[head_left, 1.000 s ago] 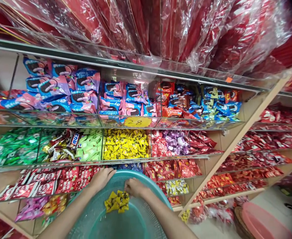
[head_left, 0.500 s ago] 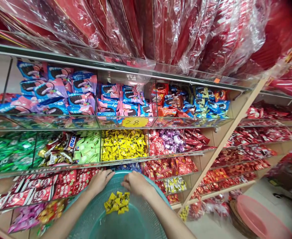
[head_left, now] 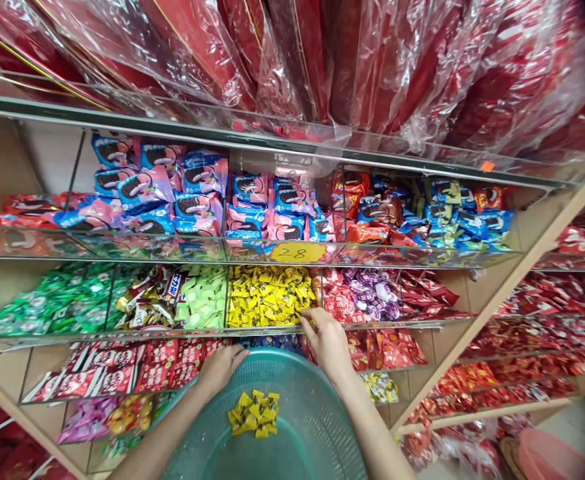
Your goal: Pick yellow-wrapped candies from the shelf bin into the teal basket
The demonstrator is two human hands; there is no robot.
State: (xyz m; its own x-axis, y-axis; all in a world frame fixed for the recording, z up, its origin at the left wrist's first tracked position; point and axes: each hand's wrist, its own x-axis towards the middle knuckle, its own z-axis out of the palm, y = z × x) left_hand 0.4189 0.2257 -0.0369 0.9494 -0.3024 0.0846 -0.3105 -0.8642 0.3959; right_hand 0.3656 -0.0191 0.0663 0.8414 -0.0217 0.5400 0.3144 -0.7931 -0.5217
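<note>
My left hand [head_left: 221, 368] grips the far left rim of a green plastic basket [head_left: 317, 383], its thumb lying toward the rim. A small heap of yellow-wrapped candies [head_left: 255, 415] lies on the basket's bottom. Beyond the rim, my right hand [head_left: 326, 341] is raised to the shelf's front edge, fingers stretched and a little apart. Its fingertips are by the lower right corner of a bin full of the same yellow candies [head_left: 270, 293]. No candy shows in that hand.
Green-wrapped sweets [head_left: 52, 300] and purple-wrapped sweets [head_left: 372, 290] fill neighbouring bins. Cookie packs [head_left: 197, 177] stand above, behind a clear shelf front with a yellow price tag [head_left: 297, 253]. Red packets [head_left: 117, 367] lie below. A pink basin [head_left: 547, 457] sits at the lower right.
My right hand has moved from over the basket up and right to the yellow candy bin. My left hand stays at the rim. The view has shifted left.
</note>
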